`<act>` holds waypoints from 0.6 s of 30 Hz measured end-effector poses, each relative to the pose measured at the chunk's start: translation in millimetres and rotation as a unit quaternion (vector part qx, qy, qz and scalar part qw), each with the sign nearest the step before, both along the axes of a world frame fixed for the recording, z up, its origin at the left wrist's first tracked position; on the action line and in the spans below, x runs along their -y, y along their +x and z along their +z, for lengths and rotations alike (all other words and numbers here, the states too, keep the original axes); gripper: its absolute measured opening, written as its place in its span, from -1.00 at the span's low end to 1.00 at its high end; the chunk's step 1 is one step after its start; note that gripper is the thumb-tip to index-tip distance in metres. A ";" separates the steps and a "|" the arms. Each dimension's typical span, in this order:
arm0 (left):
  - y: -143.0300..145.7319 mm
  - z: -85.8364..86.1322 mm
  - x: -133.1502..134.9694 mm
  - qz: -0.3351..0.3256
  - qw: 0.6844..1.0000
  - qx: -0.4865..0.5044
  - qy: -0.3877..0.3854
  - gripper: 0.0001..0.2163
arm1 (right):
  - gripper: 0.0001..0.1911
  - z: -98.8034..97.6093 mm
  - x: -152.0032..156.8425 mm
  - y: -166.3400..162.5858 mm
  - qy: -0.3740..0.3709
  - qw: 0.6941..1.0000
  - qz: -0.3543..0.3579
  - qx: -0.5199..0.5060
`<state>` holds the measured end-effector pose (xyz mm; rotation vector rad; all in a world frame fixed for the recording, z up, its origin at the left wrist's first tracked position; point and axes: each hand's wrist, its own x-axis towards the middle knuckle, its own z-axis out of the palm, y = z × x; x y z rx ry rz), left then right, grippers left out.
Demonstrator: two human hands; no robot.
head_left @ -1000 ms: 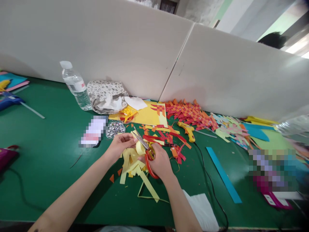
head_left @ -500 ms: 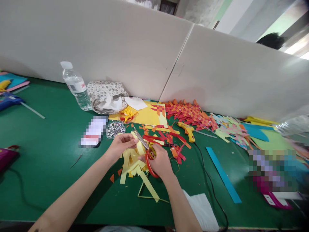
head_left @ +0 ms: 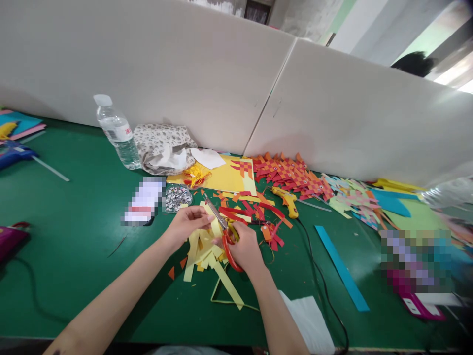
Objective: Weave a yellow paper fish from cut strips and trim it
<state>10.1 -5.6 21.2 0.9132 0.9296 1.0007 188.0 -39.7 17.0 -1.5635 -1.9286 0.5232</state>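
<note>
My right hand (head_left: 242,246) is closed round the red handles of a pair of scissors (head_left: 220,218), whose blades point up and to the left. A pale yellow paper strip (head_left: 215,228) lies against the blades, pinched between the thumb and fingers of my left hand (head_left: 190,222). Whether the blades are cutting into it I cannot tell. Below both hands is a loose heap of pale yellow paper strips (head_left: 199,251). Red and orange paper scraps (head_left: 254,209) lie just beyond the scissors.
Woven red and orange paper fish (head_left: 291,172) are piled by the partition (head_left: 185,74). A yellow glue gun (head_left: 288,201) trails its cord rightward. A water bottle (head_left: 120,133), a bag of googly eyes (head_left: 177,198) and a phone (head_left: 145,199) stand left. A blue strip (head_left: 342,268) lies right.
Almost nothing differs. Both hands, the scissors and the yellow strip stay in nearly the same place, with only a slight shift of the left fingers.
</note>
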 end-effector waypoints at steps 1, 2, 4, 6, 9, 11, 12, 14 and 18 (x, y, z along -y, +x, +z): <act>0.4 0.3 0.5 -0.001 1.000 -0.001 0.000 -0.82 | -0.63 0.3 -0.3 -0.3 -0.001 1.000 -0.001 -0.004; 1.0 0.8 1.2 -0.004 1.000 -0.003 0.001 -0.82 | -0.62 0.7 -0.7 -0.6 -0.004 1.000 -0.002 -0.010; 2.3 2.0 2.4 -0.014 1.000 -0.009 0.002 -0.82 | -0.60 1.9 -1.4 -0.6 -0.011 0.999 -0.015 -0.030; 3.4 2.7 2.8 -0.012 1.000 -0.013 -0.004 -0.81 | -0.59 2.8 -2.2 0.4 -0.026 0.997 -0.035 -0.068; 3.9 2.0 1.6 0.018 0.999 -0.011 -0.024 -0.81 | -0.62 3.2 -3.4 3.3 -0.069 0.982 -0.072 -0.161; 3.7 1.0 0.3 0.035 0.999 -0.012 -0.034 -0.81 | -0.65 3.2 -4.0 4.6 -0.101 0.968 -0.089 -0.213; 3.4 0.5 -0.3 0.039 0.998 -0.013 -0.036 -0.81 | -0.66 3.3 -4.2 4.7 -0.120 0.959 -0.095 -0.237; 2.9 -0.5 -0.9 0.047 0.998 -0.014 -0.041 -0.82 | -0.65 3.8 -4.3 3.9 -0.161 0.939 -0.091 -0.292; 2.5 -2.8 -0.8 0.063 0.997 -0.015 -0.042 -0.81 | -0.60 4.8 -3.9 -0.2 -0.219 0.893 -0.041 -0.390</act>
